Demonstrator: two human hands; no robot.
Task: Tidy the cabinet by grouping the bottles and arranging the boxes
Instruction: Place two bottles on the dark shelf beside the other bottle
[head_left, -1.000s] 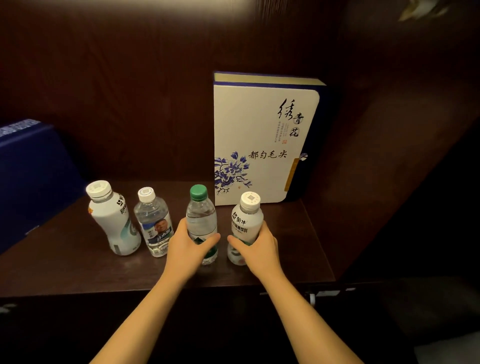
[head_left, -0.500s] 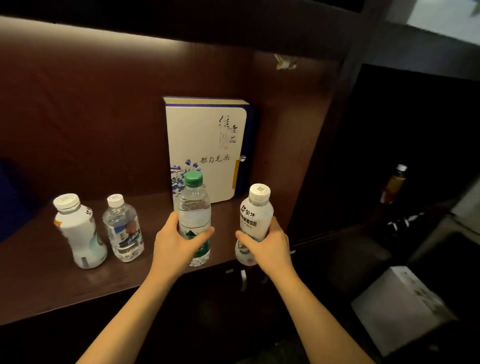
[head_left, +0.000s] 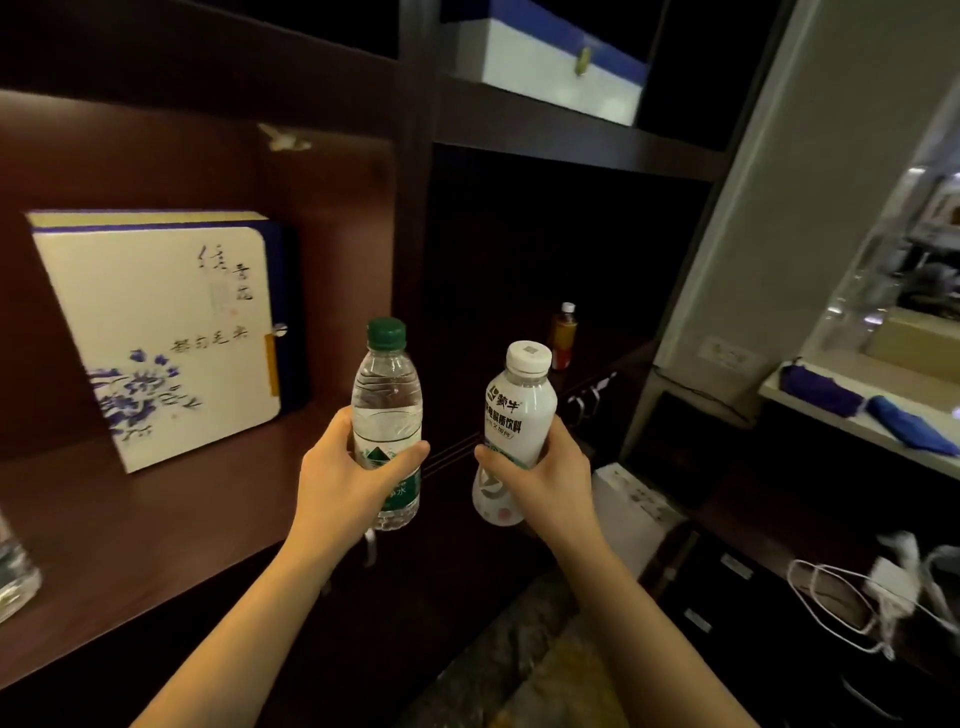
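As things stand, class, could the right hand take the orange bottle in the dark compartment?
Probably not yet: the right hand already grips the white bottle. The orange bottle stands unobstructed, farther back.

A clear bottle (head_left: 13, 571) left of the blue-and-white gift box (head_left: 156, 332) is cut off by the frame edge; the box's lettering is blurred.

Clear glossy plastic water bottle (head_left: 386, 400), opaque white plastic drink bottle (head_left: 519, 421), dark wood shelf (head_left: 156, 530).

Left hand (head_left: 345, 470): raised, fingers curled in a closed grip.
Right hand (head_left: 545, 475): raised alongside, likewise closed.
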